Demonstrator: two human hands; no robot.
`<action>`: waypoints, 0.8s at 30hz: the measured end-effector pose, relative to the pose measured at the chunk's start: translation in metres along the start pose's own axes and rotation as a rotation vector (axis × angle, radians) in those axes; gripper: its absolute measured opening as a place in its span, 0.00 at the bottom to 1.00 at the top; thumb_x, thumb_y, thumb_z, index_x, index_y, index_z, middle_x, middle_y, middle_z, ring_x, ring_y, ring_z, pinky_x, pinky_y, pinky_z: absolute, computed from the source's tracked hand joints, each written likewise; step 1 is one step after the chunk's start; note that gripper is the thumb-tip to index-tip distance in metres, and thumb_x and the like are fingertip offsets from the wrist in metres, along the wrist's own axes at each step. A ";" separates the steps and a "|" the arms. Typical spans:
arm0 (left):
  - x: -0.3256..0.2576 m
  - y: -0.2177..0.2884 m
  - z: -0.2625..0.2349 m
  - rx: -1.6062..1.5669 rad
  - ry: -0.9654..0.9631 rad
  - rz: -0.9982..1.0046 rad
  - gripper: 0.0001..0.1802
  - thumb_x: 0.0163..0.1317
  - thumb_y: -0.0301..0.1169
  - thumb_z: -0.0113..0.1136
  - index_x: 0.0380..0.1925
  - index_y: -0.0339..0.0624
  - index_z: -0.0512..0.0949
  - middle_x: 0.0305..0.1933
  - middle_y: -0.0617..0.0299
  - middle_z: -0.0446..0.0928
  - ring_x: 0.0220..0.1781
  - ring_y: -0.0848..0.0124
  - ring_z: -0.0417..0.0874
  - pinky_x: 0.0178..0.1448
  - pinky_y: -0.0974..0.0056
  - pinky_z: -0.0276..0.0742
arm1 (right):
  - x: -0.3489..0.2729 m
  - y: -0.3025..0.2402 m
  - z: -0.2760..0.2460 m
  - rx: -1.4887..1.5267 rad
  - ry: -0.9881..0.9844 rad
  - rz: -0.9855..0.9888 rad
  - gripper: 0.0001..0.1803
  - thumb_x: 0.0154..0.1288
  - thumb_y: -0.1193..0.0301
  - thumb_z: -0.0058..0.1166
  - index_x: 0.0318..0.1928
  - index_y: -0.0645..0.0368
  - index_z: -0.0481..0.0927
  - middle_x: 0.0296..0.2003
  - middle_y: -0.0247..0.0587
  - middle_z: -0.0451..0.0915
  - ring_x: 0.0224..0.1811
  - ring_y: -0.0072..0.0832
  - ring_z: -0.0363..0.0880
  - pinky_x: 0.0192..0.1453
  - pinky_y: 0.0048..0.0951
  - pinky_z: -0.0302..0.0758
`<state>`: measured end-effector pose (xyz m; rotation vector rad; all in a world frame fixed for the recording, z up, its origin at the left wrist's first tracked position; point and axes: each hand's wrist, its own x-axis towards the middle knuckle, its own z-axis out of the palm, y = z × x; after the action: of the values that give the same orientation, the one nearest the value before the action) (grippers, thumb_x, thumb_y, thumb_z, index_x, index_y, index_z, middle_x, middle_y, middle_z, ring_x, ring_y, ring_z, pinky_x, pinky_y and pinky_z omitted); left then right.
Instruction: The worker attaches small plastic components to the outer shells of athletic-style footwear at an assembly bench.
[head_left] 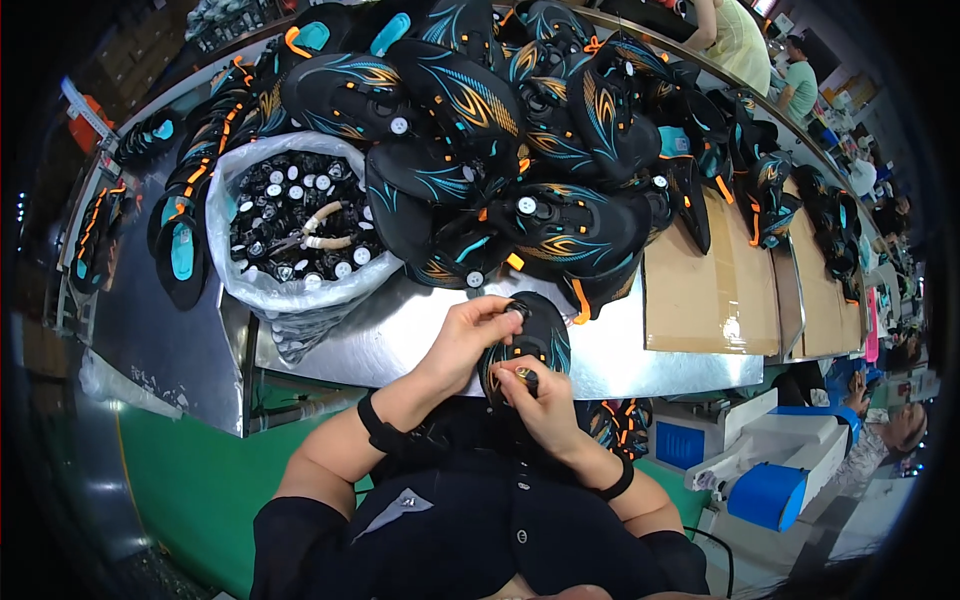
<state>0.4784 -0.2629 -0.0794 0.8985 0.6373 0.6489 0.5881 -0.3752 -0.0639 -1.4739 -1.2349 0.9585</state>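
A black shoe (550,325) w/ blue and orange markings is held at the near edge of the metal table (620,370), right in front of the wearer's body, prob. b/c both hands can be brought to it there w/ elbows kept low. Whether its weight is borne by the table or only by the hands can't be told. By the L hand (465,337), a small dark fitting w/ a pale spot (517,309) on the shoe's upper is pinched btwn thumb and forefinger, so the shoe seems to be steadied at that end. By the R hand (543,400), a small black-and-yellow piece (526,377) is gripped, fingers curled in, lower on the same shoe (what it is exactly can't be made out, as most of it is covered).

To the left, a plastic bag (340,300) is stood w/ its mouth spread wide, presumably so the loose fittings (290,262) can be reached easily; a wrapped-handle tool (328,242) is laid on top of them. Beyond, more shoes (455,100) are heaped. On the right, cardboard (690,300) is spread over the table, poss. as surface protection.
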 end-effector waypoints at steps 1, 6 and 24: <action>0.001 -0.003 -0.004 -0.021 0.026 -0.054 0.08 0.64 0.29 0.60 0.38 0.36 0.80 0.32 0.65 0.79 0.31 0.81 0.75 0.37 0.76 0.68 | 0.001 0.002 0.000 -0.004 0.000 0.013 0.06 0.67 0.73 0.55 0.40 0.64 0.80 0.20 0.35 0.78 0.18 0.18 0.71 0.23 0.21 0.66; 0.003 0.012 -0.022 -0.017 0.029 -0.101 0.13 0.67 0.30 0.56 0.51 0.40 0.75 0.31 0.64 0.79 0.30 0.81 0.76 0.32 0.76 0.69 | 0.002 -0.025 -0.033 -0.442 0.013 -0.365 0.11 0.62 0.79 0.56 0.46 0.63 0.79 0.32 0.45 0.81 0.26 0.29 0.80 0.30 0.28 0.75; -0.027 -0.034 -0.005 0.110 -0.081 -0.187 0.15 0.69 0.34 0.54 0.43 0.30 0.79 0.52 0.60 0.73 0.56 0.74 0.72 0.63 0.68 0.64 | -0.017 0.043 -0.050 -0.706 -0.015 -0.511 0.21 0.42 0.73 0.65 0.42 0.57 0.77 0.44 0.36 0.79 0.40 0.36 0.76 0.38 0.32 0.74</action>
<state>0.4657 -0.2962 -0.1041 0.9492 0.6801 0.4116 0.6427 -0.4021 -0.0935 -1.5292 -1.9593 0.1821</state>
